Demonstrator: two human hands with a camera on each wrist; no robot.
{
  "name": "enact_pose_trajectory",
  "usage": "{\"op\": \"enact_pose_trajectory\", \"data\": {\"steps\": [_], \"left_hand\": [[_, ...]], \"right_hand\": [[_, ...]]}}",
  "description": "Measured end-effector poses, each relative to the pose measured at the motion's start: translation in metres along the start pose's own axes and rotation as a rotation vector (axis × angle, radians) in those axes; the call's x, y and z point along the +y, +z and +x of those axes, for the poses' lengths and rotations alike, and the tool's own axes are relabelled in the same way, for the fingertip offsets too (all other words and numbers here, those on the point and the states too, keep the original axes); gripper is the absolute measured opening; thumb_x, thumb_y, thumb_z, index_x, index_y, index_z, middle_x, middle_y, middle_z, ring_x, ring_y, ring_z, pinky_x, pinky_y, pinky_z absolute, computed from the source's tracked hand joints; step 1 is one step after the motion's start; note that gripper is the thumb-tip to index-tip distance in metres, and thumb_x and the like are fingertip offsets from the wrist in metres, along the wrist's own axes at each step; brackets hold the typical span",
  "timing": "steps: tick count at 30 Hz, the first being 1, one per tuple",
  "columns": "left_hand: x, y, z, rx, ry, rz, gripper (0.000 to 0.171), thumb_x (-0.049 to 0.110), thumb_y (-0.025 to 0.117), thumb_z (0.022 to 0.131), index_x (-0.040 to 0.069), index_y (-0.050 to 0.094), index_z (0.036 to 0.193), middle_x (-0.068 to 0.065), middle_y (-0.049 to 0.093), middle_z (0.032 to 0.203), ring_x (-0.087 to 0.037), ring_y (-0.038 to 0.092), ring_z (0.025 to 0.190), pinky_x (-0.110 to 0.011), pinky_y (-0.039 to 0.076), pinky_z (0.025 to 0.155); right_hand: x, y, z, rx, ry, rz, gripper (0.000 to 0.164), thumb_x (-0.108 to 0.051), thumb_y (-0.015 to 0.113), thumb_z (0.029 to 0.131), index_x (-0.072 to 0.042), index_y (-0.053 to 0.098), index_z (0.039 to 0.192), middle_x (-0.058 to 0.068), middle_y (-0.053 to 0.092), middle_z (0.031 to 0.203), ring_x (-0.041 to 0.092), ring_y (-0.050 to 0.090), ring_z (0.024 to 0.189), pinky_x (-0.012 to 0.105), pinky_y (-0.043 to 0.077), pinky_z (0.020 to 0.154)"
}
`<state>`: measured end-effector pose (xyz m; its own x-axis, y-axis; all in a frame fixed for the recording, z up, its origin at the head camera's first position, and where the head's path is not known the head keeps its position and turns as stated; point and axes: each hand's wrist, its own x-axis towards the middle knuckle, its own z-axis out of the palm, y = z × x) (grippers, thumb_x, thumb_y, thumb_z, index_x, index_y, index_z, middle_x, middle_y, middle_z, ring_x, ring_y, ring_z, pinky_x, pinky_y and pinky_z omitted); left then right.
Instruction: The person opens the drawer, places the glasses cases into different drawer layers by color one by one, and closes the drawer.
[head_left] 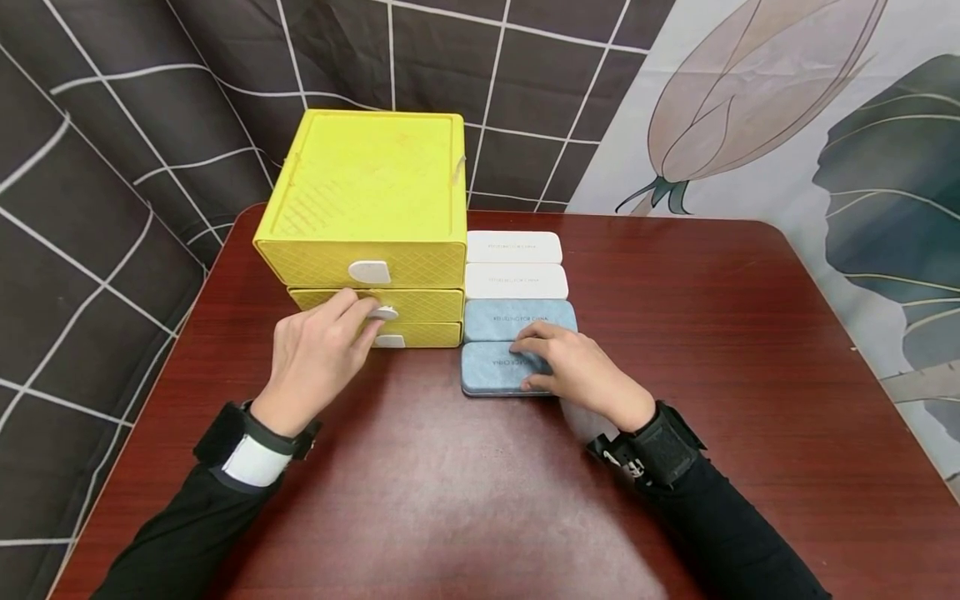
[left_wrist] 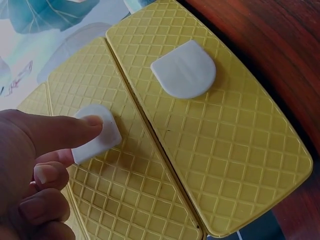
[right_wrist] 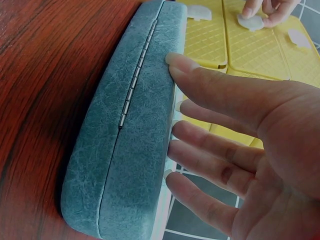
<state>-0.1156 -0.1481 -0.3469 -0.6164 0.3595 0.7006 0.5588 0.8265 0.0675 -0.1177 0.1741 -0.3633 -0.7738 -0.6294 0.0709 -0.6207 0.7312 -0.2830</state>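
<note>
A yellow drawer box [head_left: 390, 175] with three stacked drawers stands at the back left of the table. My left hand [head_left: 318, 350] is at its middle drawer [left_wrist: 135, 200], pinching the white pull tab [left_wrist: 107, 137] between thumb and index finger; the other fingers are curled beside it. To the right of the box, my right hand [head_left: 588, 367] rests its fingertips on the nearest blue glasses case [head_left: 483, 375]. In the right wrist view its fingers are loosely bent, the thumb at the top edge of the case on the hinge side [right_wrist: 132, 85]. The case is closed.
Behind the nearest case lie another blue case [head_left: 491, 317] and two white cases [head_left: 517, 281], lined up along the box's right side. White tabs also mark the top drawer [head_left: 442, 271] and bottom drawer [head_left: 435, 335]. Patterned cloths [head_left: 525, 83] hang behind the reddish-brown table [head_left: 720, 350].
</note>
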Motion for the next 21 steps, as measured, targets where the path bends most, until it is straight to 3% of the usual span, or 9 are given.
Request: {"op": "enact_pose_trajectory", "data": {"steps": [13,21], "left_hand": [[0.0029,0.0002,-0.0024,0.003,-0.032,-0.005,0.009,0.019,0.066,0.084,0.011,0.065,0.089,0.003,0.050,0.073,-0.011,0.036,0.043,-0.027,0.022,0.036],[0.0044,-0.0004,-0.0063,0.066,0.008,-0.020,0.010,0.018,0.069,0.081,0.010,0.065,0.086,0.002,0.047,0.069,-0.010,0.032,0.042,-0.026,0.019,0.037]], "right_hand": [[-0.0012,-0.0015,0.0004,-0.007,0.007,0.007,0.045,-0.028,0.076,0.073,-0.010,0.066,0.113,0.001,0.056,0.114,0.016,0.055,0.102,0.035,0.049,0.074],[-0.0022,-0.0015,-0.0006,-0.008,0.002,0.002,0.043,-0.028,0.077,0.073,-0.011,0.066,0.110,0.001,0.056,0.114,0.015,0.055,0.101,0.034,0.048,0.075]]}}
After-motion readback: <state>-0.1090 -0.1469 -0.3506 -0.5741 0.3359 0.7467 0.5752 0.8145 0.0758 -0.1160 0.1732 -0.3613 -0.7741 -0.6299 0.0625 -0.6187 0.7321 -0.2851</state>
